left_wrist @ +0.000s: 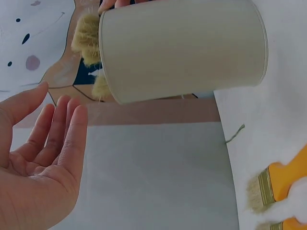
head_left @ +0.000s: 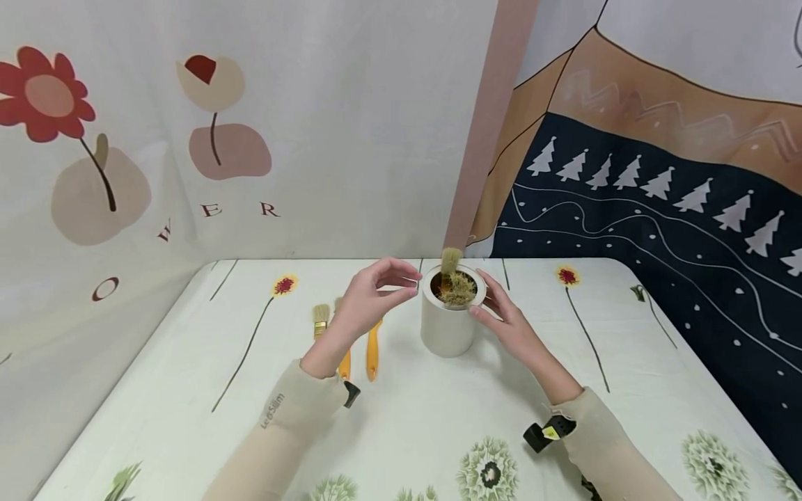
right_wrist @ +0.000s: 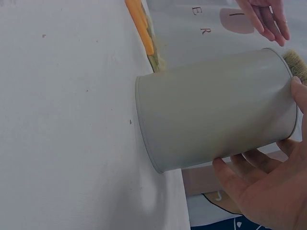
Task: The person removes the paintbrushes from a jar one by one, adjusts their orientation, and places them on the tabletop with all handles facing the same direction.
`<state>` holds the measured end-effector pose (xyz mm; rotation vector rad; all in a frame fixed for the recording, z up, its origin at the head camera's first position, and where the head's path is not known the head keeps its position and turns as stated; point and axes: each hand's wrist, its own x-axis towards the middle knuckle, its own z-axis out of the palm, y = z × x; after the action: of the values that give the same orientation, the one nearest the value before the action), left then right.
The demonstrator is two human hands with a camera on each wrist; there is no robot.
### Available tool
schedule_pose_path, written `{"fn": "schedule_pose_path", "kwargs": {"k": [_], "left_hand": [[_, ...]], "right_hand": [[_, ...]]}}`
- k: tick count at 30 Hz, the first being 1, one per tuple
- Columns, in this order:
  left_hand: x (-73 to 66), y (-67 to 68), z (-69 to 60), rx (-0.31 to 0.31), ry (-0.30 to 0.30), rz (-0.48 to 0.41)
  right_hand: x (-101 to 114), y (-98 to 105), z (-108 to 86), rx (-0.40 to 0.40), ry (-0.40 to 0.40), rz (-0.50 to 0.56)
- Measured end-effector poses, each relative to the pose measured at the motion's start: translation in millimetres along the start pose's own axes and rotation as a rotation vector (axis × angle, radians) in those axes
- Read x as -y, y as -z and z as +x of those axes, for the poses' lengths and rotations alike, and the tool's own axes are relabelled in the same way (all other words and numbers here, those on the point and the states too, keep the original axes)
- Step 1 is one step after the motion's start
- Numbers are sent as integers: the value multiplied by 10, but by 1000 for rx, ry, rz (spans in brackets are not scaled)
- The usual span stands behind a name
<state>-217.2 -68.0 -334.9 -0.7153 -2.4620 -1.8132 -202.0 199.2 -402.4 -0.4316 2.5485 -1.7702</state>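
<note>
Head view has the right hand (head_left: pixel 507 327) curled round one side of a white cylindrical container (head_left: pixel 446 337), gripping it near the rim. Across from it, the left hand (head_left: pixel 370 299) is empty, its fingers gently bent and the thumb apart from them, just beside the container. The container is upright toward the far edge of the worktop (head_left: pixel 407 431), with several brushes inside, bristles up. To its left, by the left forearm, lie paintbrushes (head_left: pixel 372 351) with orange handles.

White cloth printed with long-stemmed flowers and green blooms covers the worktop. Behind hangs a pale curtain (head_left: pixel 351 125) bearing flower shapes and letters; to the right, a dark panel (head_left: pixel 633 223) carries white fir trees below brown hills. Both sleeves (head_left: pixel 301 403) are beige.

The container's wall is smooth and matte, its rim thick and round; the bristles (head_left: pixel 460 289) are straw-coloured and shaggy.

Only the head view looks down into the container's mouth. Left wrist view gives the metal ferrule (left_wrist: pixel 266 187) of a lying brush close up and the left palm, clear of the container. Right wrist view shows the right thumb at the rim and fingertips against the wall.
</note>
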Motion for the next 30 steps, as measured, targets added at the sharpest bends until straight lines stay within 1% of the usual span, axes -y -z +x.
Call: {"fn": "schedule_pose_path", "kwargs": {"k": [4,9,18,22,26,30], "left_hand": [[-9,-105,3,19,-41,-17],[-30,-211,2,40,-56,-8],[-43,-347,42,69,-79,10],[-34,-397,53,82,-85,42],[-12,-441,70,77,-106,95],[-7,-476,80,73,-111,141]], "right_hand": [[-5,-2,-4,-1,-6,-9],[-4,-3,-6,-1,-21,-15],[14,-9,2,3,-28,-16],[17,-10,5,4,-18,-16],[16,-11,3,3,-22,-18],[11,-7,2,1,-25,-18]]}}
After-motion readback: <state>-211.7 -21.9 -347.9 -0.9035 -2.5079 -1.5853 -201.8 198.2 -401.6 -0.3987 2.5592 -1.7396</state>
